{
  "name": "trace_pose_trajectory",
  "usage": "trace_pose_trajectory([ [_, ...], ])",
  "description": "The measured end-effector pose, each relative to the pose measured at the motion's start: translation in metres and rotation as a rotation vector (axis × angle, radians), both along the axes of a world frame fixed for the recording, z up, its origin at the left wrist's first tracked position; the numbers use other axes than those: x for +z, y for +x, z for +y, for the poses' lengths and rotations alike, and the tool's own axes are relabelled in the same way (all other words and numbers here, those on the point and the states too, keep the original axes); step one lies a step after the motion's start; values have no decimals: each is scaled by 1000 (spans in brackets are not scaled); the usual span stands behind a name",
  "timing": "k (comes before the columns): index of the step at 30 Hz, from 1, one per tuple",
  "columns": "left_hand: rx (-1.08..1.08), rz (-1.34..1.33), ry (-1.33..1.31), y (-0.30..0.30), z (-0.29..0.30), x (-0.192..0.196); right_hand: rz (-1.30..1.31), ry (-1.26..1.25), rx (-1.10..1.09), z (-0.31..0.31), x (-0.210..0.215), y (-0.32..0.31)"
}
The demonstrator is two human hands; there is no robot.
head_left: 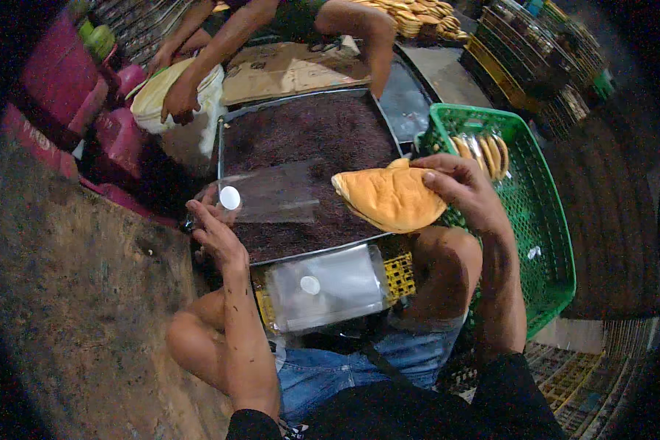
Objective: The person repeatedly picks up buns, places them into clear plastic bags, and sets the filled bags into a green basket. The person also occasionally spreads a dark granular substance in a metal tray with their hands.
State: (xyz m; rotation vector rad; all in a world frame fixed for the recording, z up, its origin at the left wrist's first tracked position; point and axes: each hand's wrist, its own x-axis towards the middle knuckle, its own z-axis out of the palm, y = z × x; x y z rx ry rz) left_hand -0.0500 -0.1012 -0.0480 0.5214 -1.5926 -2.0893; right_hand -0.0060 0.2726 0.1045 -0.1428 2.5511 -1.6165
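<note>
Gripping golden bread (pixel 392 199), the right fingers (pixel 451 189) are hovering near a green basket (pixel 532 213); the left fingers (pixel 211 224) are holding a clear bag (pixel 286 202) above the tray (pixel 308 251).

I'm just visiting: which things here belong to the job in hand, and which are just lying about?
In use:
bread, in the right hand
clear bag, in the left hand
stacked clear bags, likely
green basket, likely
dark-topped tray, likely

Seemingly just lying about:
cardboard
stacked crates
pink plastic items
</note>
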Motion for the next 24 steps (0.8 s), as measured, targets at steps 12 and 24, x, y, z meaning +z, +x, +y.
trace_pose_trajectory([
  [12,-497,97,332,68,132,47,342,-328,-199,-60,-40,27],
  [24,-884,-34,356,36,234,96,416,986,-128,30,7,30],
])
